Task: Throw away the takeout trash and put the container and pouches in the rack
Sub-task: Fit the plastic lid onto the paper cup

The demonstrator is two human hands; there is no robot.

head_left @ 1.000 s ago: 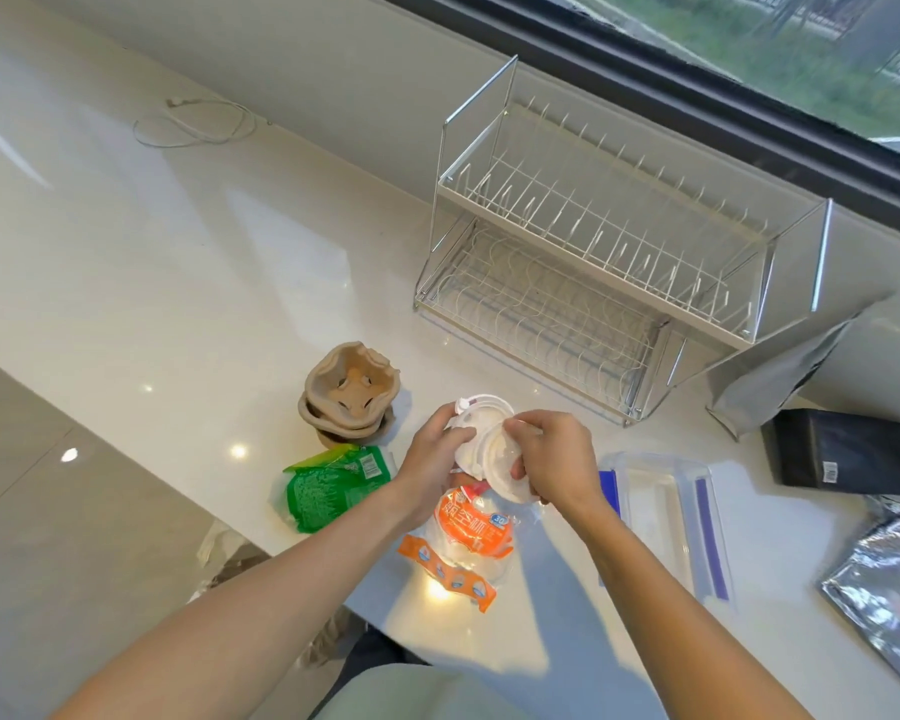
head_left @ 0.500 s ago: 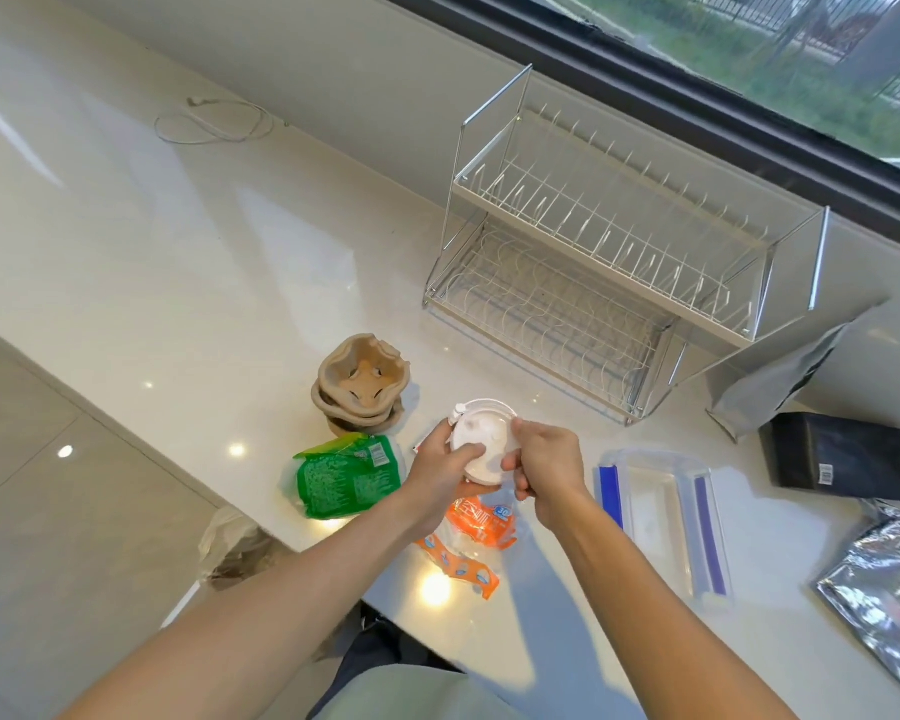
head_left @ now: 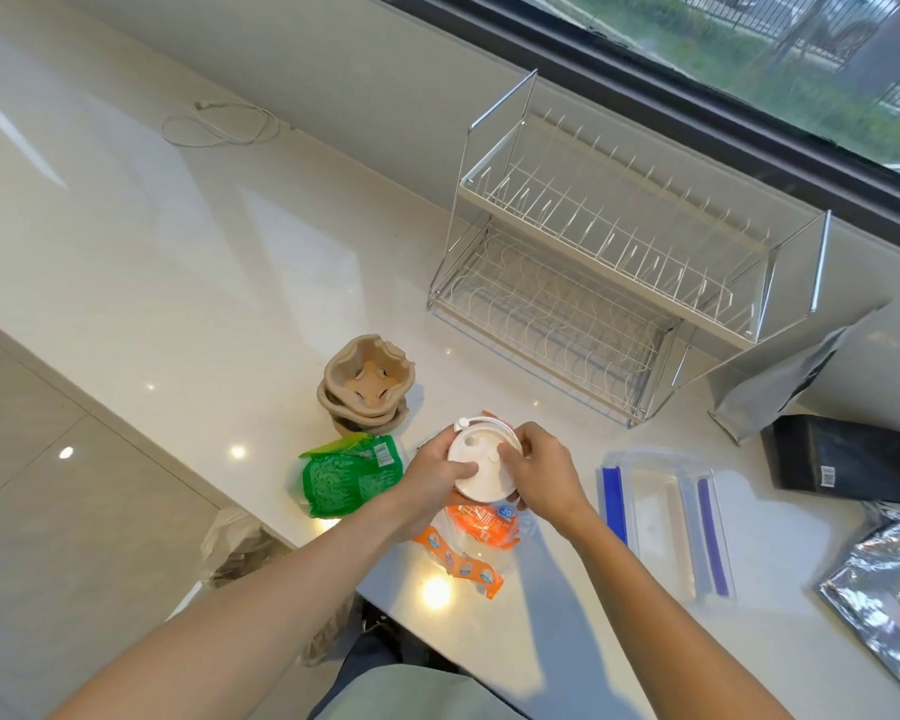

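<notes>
I grip the white lid [head_left: 481,467] between both hands: my left hand [head_left: 432,478] curls around its 9 o'clock edge with the thumb pressed on top, my right hand [head_left: 541,472] pinches its 3 o'clock edge. I cannot tell whether a cup sits under it. The lid is round, so it has no long axis to mind; what matters is that the bag of trash [head_left: 240,553] on the floor lies off the counter [head_left: 204,283] edge at about 8 o'clock from my hands, nearer my left, so I judge that hand should carry it there. The rack [head_left: 619,252] stands at 1 o'clock, both tiers bare.

Counting: one lid, one stack of pulp cup carriers [head_left: 367,387] at 11 o'clock, one green packet [head_left: 346,475] at 9, one orange wrapper [head_left: 471,543] at 6, one clear container [head_left: 666,522] with blue clips at 3, and three pouches: grey [head_left: 780,376], black [head_left: 837,459], silver [head_left: 884,589].
</notes>
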